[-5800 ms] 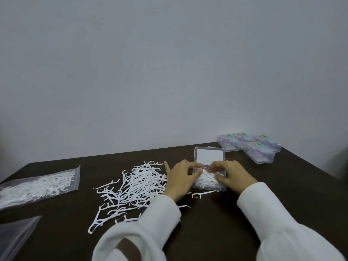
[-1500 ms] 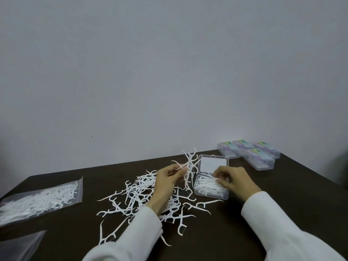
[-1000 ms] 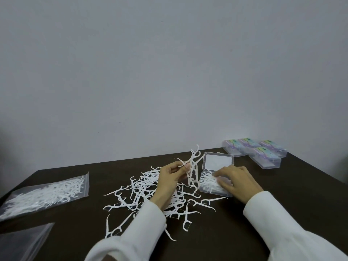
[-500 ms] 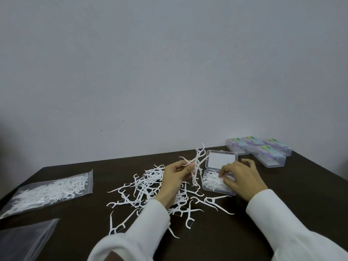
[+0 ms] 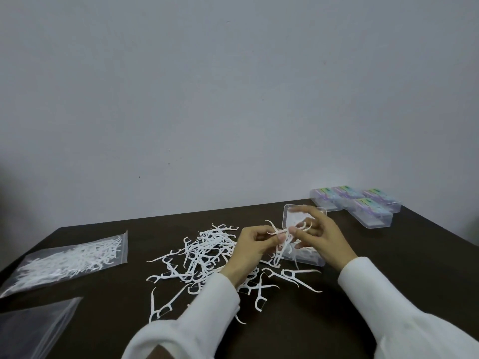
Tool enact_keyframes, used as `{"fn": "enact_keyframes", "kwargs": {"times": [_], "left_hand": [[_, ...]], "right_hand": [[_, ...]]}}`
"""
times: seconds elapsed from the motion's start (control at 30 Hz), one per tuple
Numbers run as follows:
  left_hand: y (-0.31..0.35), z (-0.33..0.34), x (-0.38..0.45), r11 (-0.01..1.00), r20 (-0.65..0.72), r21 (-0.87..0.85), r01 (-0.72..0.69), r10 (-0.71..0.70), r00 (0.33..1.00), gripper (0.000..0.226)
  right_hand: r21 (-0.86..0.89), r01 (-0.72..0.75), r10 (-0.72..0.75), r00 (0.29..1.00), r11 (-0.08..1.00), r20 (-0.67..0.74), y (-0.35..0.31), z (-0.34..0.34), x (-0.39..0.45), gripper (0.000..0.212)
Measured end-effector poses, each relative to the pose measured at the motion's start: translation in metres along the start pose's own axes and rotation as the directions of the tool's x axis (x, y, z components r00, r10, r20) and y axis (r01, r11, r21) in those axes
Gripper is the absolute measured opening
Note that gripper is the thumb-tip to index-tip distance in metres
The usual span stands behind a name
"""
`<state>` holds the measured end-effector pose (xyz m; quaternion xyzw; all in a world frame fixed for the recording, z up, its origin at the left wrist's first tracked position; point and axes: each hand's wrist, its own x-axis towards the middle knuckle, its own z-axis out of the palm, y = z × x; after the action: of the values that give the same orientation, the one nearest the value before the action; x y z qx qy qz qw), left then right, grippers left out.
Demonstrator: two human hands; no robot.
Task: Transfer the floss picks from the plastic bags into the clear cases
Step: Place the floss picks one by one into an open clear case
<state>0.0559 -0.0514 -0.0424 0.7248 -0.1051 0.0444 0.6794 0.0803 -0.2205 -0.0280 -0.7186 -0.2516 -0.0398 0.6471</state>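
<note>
On the dark table [image 5: 363,320], just ahead of the person, an open clear case [image 5: 303,257] lies with its lid [image 5: 293,216] tipped back toward the wall; white floss picks show through its near wall. Above the case's left edge the two hands meet. The left hand [image 5: 255,248] has its thumb and fingers curled, pinching a small bunch of picks [image 5: 282,238] that splay up and down from the grip. The right hand [image 5: 320,237] also reaches to that bunch, thumb and forefinger closed on a pick at its right side, while the other fingers spread out over the open lid. Both wrists come out of white sleeves [image 5: 368,283].

Left of the case, a loose heap of floss picks [image 5: 204,255] sprawls across the table, with stray ones scattered nearer the person, some beside the case's front corner. Well off to the left lies a clear plastic bag [image 5: 67,260], flat on the table and holding many more picks. Another plastic bag [image 5: 33,330] sits at the lower left corner, partly cut off by the frame edge; whether it holds anything cannot be told.

At the far right of the table, near the wall, four closed cases [image 5: 355,203] stand grouped together, touching, each with a coloured label under its lid.
</note>
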Motion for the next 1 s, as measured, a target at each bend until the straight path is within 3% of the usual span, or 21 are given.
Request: {"fn": "enact_keyframes", "kwargs": {"times": [0.1, 0.3, 0.5, 0.67, 1.0], "left_hand": [[0.000, 0.001, -0.001, 0.999, 0.027, 0.034, 0.030, -0.030, 0.999, 0.007], [0.002, -0.002, -0.002, 0.998, 0.049, 0.038, 0.041, -0.043, 0.998, 0.007], [0.002, -0.004, -0.003, 0.996, 0.020, 0.066, 0.065, -0.066, 0.998, 0.015], [0.001, -0.006, -0.002, 0.998, -0.033, 0.040, 0.055, -0.054, 0.998, 0.011], [-0.001, -0.010, 0.004, 0.974, -0.206, 0.220, -0.049, 0.095, 0.974, 0.011]], "right_hand": [[-0.010, -0.025, 0.024, 0.999, 1.000, -0.032, 0.002, -0.005, 0.002, 0.020], [0.027, -0.060, 0.061, 0.995, 0.998, -0.073, 0.004, -0.010, 0.005, 0.018], [0.057, -0.131, 0.141, 0.965, 0.990, -0.220, 0.008, -0.028, 0.009, 0.019], [-0.245, -0.131, 0.063, 0.961, 0.961, -0.270, 0.014, -0.030, 0.007, 0.013], [-0.621, -0.086, 0.080, 0.996, 0.779, -0.038, 0.022, -0.028, 0.004, 0.022]]}}
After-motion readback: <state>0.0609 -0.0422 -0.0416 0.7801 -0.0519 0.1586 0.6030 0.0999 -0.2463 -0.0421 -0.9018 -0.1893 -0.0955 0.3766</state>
